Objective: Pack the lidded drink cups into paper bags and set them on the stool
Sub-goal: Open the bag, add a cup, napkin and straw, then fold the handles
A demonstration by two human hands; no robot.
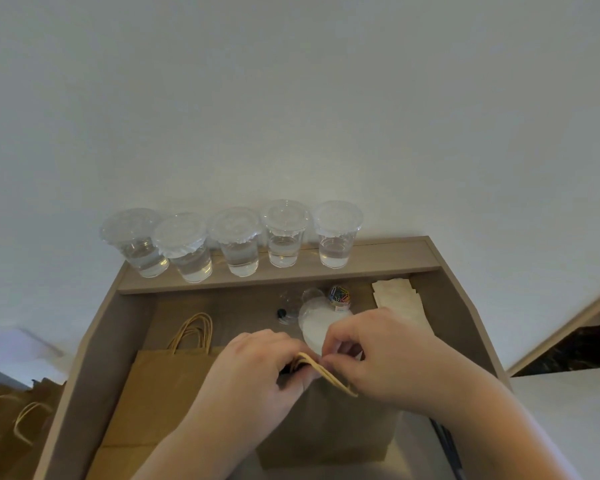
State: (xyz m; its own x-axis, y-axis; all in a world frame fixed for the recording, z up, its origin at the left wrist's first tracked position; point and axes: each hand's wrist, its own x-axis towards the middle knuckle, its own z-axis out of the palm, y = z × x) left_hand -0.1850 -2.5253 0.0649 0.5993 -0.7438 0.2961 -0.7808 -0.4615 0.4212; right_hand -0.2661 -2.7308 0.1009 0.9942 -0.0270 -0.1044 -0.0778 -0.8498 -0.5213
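Note:
Several clear lidded cups (241,242) holding a little water stand in a row on the raised back ledge of the desk. In front of me an upright brown paper bag (329,434) stands on the desk. My left hand (257,368) and my right hand (378,355) meet above it, both pinching its twisted paper handles (321,370) together at the top. The bag's inside is hidden. A stack of flat paper bags (163,393) lies to the left, handles (194,330) pointing away from me.
Behind my hands lie loose clear lids (312,327), a small tub of coloured paper clips (339,294) and a black clip (282,312). Napkins (397,297) sit at the back right. Filled paper bags (11,417) stand lower left, beyond the desk's edge (80,358).

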